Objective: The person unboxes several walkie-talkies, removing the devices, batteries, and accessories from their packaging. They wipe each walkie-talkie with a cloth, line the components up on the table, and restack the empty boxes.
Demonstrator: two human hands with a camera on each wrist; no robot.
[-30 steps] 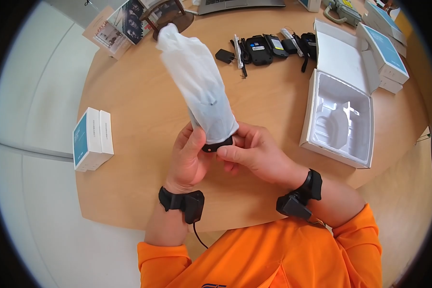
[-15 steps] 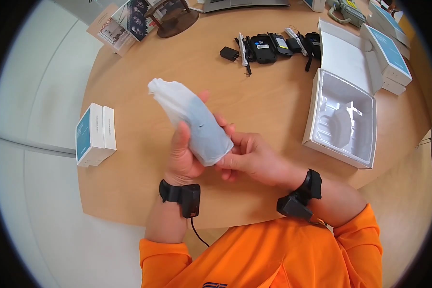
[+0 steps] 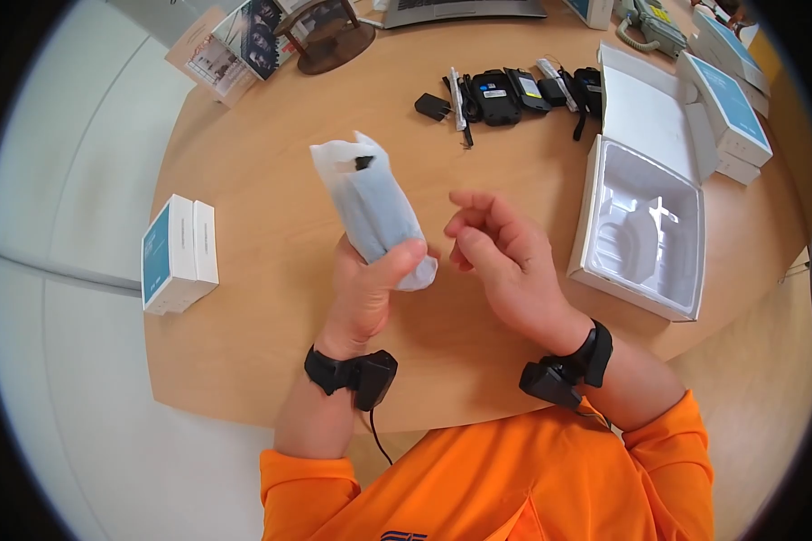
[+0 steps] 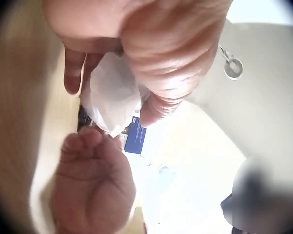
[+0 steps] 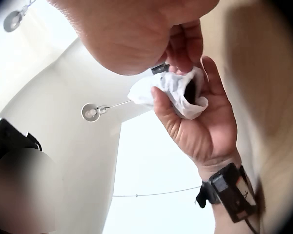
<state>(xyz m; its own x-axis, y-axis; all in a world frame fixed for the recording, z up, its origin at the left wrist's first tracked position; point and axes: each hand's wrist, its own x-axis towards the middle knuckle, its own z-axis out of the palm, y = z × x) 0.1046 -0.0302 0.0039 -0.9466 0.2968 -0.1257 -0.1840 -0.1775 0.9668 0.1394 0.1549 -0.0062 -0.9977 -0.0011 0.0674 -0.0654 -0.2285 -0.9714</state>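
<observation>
My left hand (image 3: 359, 298) grips a thin white sleeve bag (image 3: 376, 206) near its lower end, the thumb lying across it. A dark, long thing shows bluish through the bag, and a small black bit (image 3: 364, 163) shows near its top; the kind of thing inside cannot be told. In the right wrist view the near end of the bag (image 5: 178, 95) gapes, with something dark within. My right hand (image 3: 519, 266) is held in the air just right of the bag, apart from it, its fingers loosely bent with nothing in them.
On the right stands an open white box (image 3: 636, 225) with a moulded plastic tray. Black devices (image 3: 496, 97), a plug adapter (image 3: 433, 106) and cables lie behind. Boxed units (image 3: 180, 252) stand at the left, more boxes (image 3: 726, 104) at the far right. A laptop (image 3: 465, 9) is at the back.
The bag has been lowered and turned, and the black end that showed at its bottom is now covered. My right hand has let go and moved off to the right.
</observation>
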